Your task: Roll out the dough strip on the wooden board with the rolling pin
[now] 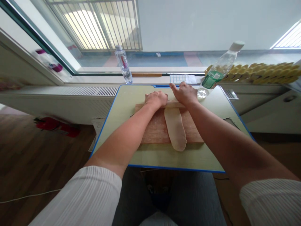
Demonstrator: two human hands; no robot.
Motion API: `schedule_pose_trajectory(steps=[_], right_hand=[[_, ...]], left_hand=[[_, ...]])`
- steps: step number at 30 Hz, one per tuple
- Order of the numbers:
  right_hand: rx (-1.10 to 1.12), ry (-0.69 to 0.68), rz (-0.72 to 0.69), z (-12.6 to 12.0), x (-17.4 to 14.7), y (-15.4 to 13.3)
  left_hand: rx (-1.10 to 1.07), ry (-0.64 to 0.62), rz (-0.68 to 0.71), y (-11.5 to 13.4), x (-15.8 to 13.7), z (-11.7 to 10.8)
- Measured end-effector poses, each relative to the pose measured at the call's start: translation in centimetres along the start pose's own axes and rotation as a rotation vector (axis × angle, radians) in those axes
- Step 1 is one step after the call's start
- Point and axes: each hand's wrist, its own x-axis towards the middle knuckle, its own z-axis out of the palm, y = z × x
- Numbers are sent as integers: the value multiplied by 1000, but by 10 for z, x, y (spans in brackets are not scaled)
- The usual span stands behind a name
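A long, flat strip of dough point(175, 128) lies on a wooden board point(154, 130), and its rounded near end hangs a little past the board's front edge. Across the dough's far end runs a pale wooden rolling pin point(174, 104). My left hand point(157, 98) is closed over the pin's left part, knuckles up. On the right part rests my right hand point(187, 94), its thumb sticking out toward the left and its other fingers bent over the pin. Both hands hide the pin's ends and some of the board's far edge.
The board lies on a small table point(124, 94) with a blue rim. Near my right hand stands a green-labelled bottle point(213, 77). A clear bottle point(124, 66) stands by the window. A dark flat object point(231, 123) lies at the table's right. A red fire extinguisher point(57, 125) is on the floor.
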Motion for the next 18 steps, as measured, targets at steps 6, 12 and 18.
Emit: schedule_pose_trajectory(steps=[6,12,18], right_hand=[[0,39,-2,9,15,1],[-45,27,-12,13,21,0],[-46,90,-22,11,14,1]], left_hand=[[-18,27,-39,-1,16,1],[-31,34,-39,-1,21,1],[-29,23,-20,0,13,-1]])
